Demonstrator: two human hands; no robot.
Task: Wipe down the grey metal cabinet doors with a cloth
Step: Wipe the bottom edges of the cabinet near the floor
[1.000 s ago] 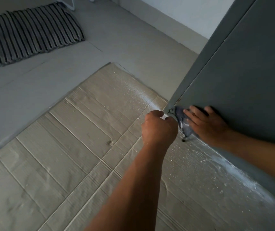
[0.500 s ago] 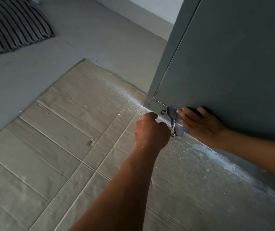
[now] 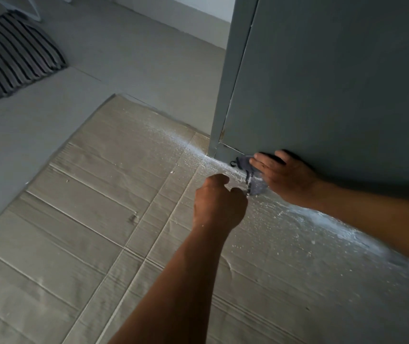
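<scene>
Two bare hands work at the foot of one grey metal cabinet door (image 3: pixel 334 90). The right hand (image 3: pixel 285 177), fingers spread flat, presses a single blue-grey cloth (image 3: pixel 254 176) against the door's lower left corner, where it meets the floor. The left hand (image 3: pixel 219 204) is curled into a loose fist just beside the cloth; whether it pinches anything cannot be told. One flattened sheet of cardboard (image 3: pixel 99 219) covers the floor below, dusted with white specks and a pale powdery streak (image 3: pixel 322 217) running along the cabinet's base. One striped mat (image 3: pixel 12 58) lies well apart at upper left on the grey tiled floor (image 3: pixel 124 58).
</scene>
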